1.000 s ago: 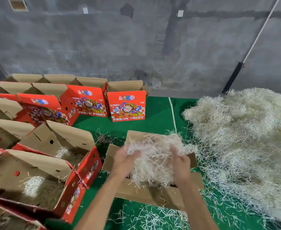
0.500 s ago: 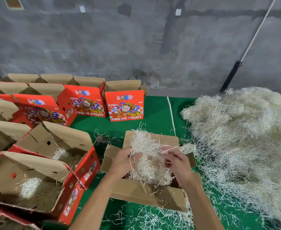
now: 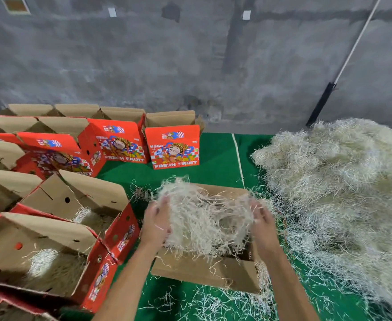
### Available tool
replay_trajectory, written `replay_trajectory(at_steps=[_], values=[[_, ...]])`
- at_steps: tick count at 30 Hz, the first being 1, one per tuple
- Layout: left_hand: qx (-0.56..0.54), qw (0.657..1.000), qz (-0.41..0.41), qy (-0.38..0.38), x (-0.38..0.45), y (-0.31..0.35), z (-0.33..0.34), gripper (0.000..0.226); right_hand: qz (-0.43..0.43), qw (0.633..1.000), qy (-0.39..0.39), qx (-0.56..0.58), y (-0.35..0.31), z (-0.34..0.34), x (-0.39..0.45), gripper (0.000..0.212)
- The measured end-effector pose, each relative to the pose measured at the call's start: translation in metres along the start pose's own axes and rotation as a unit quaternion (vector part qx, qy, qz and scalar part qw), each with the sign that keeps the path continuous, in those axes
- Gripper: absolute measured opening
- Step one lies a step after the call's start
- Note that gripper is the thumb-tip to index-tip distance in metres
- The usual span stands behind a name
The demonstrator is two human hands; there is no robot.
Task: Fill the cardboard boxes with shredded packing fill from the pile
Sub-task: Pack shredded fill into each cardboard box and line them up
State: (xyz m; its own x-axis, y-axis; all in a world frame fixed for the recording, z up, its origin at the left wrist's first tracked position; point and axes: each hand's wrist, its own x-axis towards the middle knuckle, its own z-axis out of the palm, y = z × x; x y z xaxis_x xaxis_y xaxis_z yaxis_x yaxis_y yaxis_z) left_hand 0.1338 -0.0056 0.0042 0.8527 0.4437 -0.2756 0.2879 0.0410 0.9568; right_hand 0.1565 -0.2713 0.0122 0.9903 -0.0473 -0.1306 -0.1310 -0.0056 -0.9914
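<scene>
A clump of shredded fill is stretching sideways, left to right, above the open cardboard box on the green mat. The left hand and right hand are gripping its ends with curled fingers. They are now farther apart than half a second ago, spreading the clump wider.

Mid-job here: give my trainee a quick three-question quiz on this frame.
1. True or false: both hands hold one clump of fill above the open box.
2. The big pile lies on which side of that box: A left, B right?
3. What words are printed on the upright red box by the wall?

Key: 1 true. 2 B. 3 FRESH FRUIT. The left hand and right hand spread the clump.
</scene>
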Motion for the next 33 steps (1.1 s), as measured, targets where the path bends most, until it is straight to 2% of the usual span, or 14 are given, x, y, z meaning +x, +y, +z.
replay_trajectory(at_steps=[2, 4, 6, 8, 9, 12, 15, 16, 18, 21, 25, 27, 30, 33], values=[[0.033, 0.999, 0.001, -0.036, -0.014, 0.002, 0.036, 0.077, 0.076, 0.985, -0.144, -0.059, 0.008, 0.035, -0.011, 0.044], [0.025, 0.997, 0.003, -0.072, -0.027, 0.004, 0.051, 0.091, 0.105, 0.971, -0.198, -0.077, 0.016, 0.060, -0.025, 0.049], [0.017, 0.996, 0.064, -0.052, -0.019, 0.003, 0.033, 0.084, 0.100, 0.987, -0.123, -0.035, 0.008, 0.053, -0.024, 0.048], [0.049, 0.982, 0.180, -0.015, -0.003, 0.002, 0.003, 0.030, 0.121, 0.992, -0.015, -0.017, 0.003, 0.023, -0.013, 0.075], [0.071, 0.976, 0.205, 0.017, -0.001, 0.002, -0.009, 0.030, 0.135, 0.991, 0.023, 0.005, 0.003, 0.005, -0.005, 0.083], [0.087, 0.970, 0.215, 0.073, 0.000, -0.011, -0.013, 0.029, 0.158, 0.974, 0.052, 0.151, 0.010, -0.020, 0.012, 0.064], [0.065, 0.990, 0.061, -0.108, -0.019, -0.024, 0.032, 0.085, 0.168, 0.962, -0.064, 0.204, 0.003, 0.008, 0.001, 0.052], [0.100, 0.982, 0.066, -0.147, -0.023, -0.027, 0.045, 0.096, 0.161, 0.961, -0.107, 0.197, 0.002, 0.018, -0.004, 0.050], [0.172, 0.956, 0.123, -0.206, -0.026, -0.021, 0.057, 0.090, 0.119, 0.975, -0.154, 0.109, -0.002, 0.026, -0.010, 0.058], [0.270, 0.931, 0.183, -0.166, -0.007, -0.016, 0.026, 0.027, 0.076, 0.996, -0.014, -0.055, -0.005, -0.003, -0.002, 0.063], [0.325, 0.930, 0.168, -0.019, 0.020, -0.014, -0.026, 0.020, 0.027, 0.990, 0.131, 0.036, -0.002, -0.047, 0.006, 0.044], [0.319, 0.931, 0.177, -0.021, 0.019, -0.015, -0.021, 0.028, 0.045, 0.994, 0.093, 0.025, -0.002, -0.040, 0.006, 0.045], [0.290, 0.928, 0.191, -0.132, 0.002, -0.017, 0.004, 0.040, 0.127, 0.988, -0.073, -0.052, 0.003, -0.004, 0.003, 0.072], [0.331, 0.907, 0.254, -0.047, -0.001, -0.015, 0.011, 0.046, 0.030, 0.994, -0.022, -0.107, 0.003, 0.012, 0.000, 0.044]])
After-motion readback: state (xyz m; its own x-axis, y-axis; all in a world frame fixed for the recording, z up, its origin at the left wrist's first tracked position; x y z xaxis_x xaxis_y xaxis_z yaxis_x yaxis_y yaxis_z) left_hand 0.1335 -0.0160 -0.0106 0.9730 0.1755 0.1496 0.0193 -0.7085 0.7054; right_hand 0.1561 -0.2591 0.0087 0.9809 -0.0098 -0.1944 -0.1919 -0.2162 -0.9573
